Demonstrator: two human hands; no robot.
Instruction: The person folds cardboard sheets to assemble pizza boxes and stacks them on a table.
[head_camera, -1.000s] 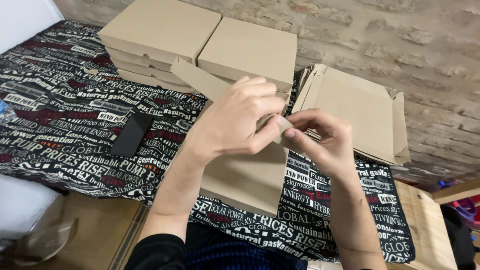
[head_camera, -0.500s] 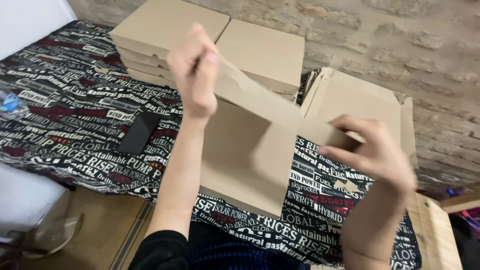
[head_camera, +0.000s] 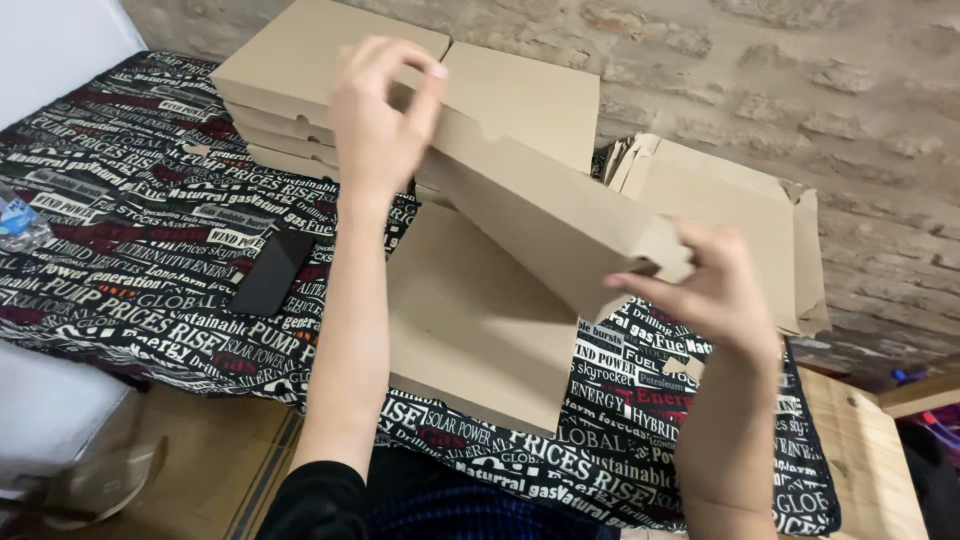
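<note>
While the flat brown cardboard box blank (head_camera: 480, 310) lies with its lower panel on the black cloth printed with white and red lettering (head_camera: 130, 200), its upper panel rises as a slanted flap between the two hands. The left hand (head_camera: 385, 120) is raised at the flap's far upper-left corner, fingers curled and closed in a pinch on the cardboard edge there, thumb set against the fingertips. The right hand (head_camera: 715, 285) is lower, at the near right end of the same flap, its fingers half curled around that corner and gripping a small folded tab; the index finger stretches out along the underside. So the flap spans from one hand to the other, tilted down toward the right hand, with the flat panel beneath both forearms.

Behind the left hand stands a stack of closed brown cardboard boxes (head_camera: 290, 70), and just beside it a second closed brown box (head_camera: 530, 95). To the right, behind the right hand, a pile of unfolded brown cardboard blanks (head_camera: 740, 220) leans near the rough brick wall (head_camera: 800, 90). A black slab-shaped phone (head_camera: 272, 272) lies on the cloth, left of the left forearm, apart from the box blank.
</note>
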